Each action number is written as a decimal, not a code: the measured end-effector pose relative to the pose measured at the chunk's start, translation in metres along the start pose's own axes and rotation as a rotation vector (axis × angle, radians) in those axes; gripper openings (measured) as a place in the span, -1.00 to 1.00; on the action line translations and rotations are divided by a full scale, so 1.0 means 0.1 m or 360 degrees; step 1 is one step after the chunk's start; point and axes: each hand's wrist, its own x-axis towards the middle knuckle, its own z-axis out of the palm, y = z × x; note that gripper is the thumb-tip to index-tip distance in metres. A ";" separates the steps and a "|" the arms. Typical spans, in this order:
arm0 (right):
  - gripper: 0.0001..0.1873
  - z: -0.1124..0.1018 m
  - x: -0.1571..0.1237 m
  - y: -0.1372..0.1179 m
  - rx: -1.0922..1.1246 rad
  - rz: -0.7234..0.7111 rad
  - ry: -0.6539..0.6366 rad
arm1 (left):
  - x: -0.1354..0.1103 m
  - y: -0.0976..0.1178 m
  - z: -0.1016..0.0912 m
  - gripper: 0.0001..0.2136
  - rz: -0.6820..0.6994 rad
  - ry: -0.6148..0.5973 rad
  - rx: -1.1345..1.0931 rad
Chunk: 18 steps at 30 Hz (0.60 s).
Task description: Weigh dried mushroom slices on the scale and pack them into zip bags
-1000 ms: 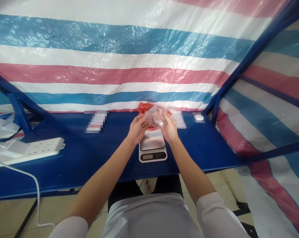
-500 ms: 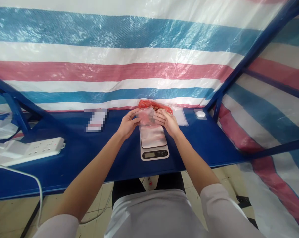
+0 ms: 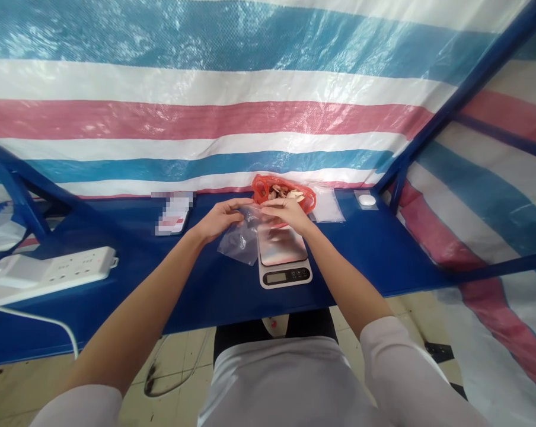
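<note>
The plastic bag (image 3: 240, 242) has moved left off the scale (image 3: 283, 261).

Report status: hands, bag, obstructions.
Left hand, right hand holding top of clear plastic bag. Bag hanging beside white digital scale with steel platform. Red plastic bag of pale pieces beyond hands.

Blue table (image 3: 214, 296) | digital scale (image 3: 284, 276) | red bag (image 3: 264, 188) | flat clear bag (image 3: 328, 206) | white power strip (image 3: 50, 276) | white disc (image 3: 366, 200)
</note>
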 end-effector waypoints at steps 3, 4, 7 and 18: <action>-0.72 0.02 0.03 0.06 -0.0077 -0.0082 -0.0007 | 0.07 -0.07 -0.05 -0.54 0.0008 0.0019 0.0075; -0.75 0.02 0.04 0.07 -0.0106 -0.0112 0.0003 | 0.10 -0.09 -0.05 -0.55 0.0022 0.0043 0.0111; -0.82 0.01 0.06 0.10 -0.0246 -0.0206 0.0085 | 0.12 -0.08 -0.03 -0.63 0.0193 0.0212 0.0289; -0.86 0.10 -0.03 0.11 -0.0895 -0.0532 0.0495 | 0.07 0.07 0.38 -0.74 0.0351 0.0485 0.0671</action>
